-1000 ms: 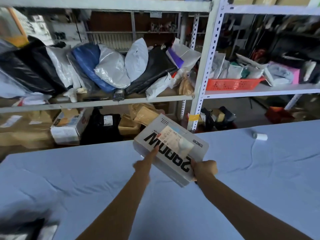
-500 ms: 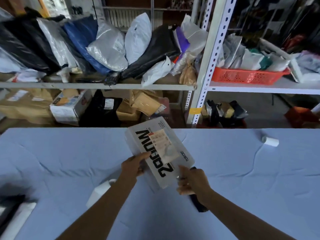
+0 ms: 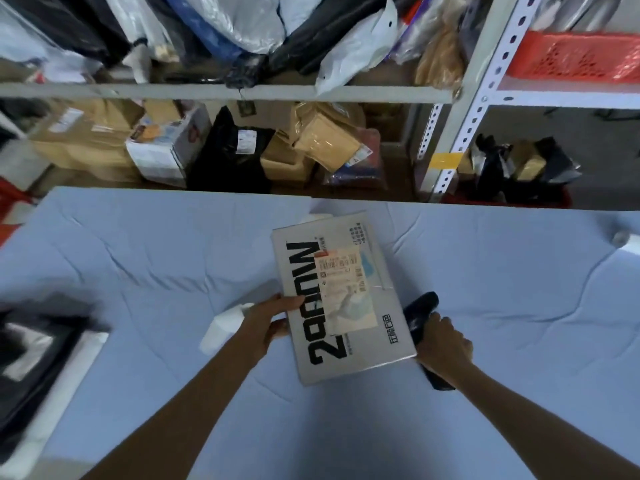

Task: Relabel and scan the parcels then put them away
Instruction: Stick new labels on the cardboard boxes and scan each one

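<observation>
Left hand (image 3: pixel 266 323) pinches one grey box (image 3: pixel 360 358) bearing one label (image 3: pixel 348 289); right hand (image 3: pixel 445 348) grips one black scanner (image 3: pixel 419 306).

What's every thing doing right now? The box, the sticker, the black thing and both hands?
Grey box: held by one edge, printed face up.
Label: stuck on the box's top face.
Left hand: grips the box's left edge.
Right hand: grips the black scanner.
Black scanner: held beside the box's right edge, partly hidden.
</observation>
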`<state>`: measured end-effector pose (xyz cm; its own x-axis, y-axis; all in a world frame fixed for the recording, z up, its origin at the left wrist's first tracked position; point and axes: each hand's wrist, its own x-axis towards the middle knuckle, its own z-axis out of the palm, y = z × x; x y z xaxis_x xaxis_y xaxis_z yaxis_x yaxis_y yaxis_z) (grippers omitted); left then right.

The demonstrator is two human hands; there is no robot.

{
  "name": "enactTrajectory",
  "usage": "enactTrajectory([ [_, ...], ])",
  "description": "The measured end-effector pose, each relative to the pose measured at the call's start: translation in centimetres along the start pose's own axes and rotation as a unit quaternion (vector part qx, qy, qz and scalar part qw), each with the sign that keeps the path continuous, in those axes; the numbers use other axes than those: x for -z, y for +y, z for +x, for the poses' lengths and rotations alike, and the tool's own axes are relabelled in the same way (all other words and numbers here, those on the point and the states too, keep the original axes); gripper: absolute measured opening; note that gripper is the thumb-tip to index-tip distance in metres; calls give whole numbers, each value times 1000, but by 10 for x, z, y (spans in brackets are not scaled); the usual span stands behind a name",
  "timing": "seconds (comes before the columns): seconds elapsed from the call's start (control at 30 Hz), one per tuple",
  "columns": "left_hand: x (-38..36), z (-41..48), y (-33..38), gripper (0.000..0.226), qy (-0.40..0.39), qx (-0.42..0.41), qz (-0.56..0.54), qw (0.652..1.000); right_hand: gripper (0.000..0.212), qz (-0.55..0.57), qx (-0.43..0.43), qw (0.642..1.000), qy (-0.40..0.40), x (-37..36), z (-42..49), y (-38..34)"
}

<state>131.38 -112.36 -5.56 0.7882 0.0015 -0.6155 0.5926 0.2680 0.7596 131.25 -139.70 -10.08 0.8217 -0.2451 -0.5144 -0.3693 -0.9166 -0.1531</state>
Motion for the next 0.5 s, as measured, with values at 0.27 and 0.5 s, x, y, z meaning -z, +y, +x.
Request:
enactTrajectory([
  [0.27, 16, 0, 0, 32, -36, 4, 36, 999, 38, 162, -42, 986, 20, 11, 10, -2],
  [0.5, 16, -6, 7, 73, -63, 14, 69, 996, 7, 441, 24, 891, 109, 100, -59, -52],
])
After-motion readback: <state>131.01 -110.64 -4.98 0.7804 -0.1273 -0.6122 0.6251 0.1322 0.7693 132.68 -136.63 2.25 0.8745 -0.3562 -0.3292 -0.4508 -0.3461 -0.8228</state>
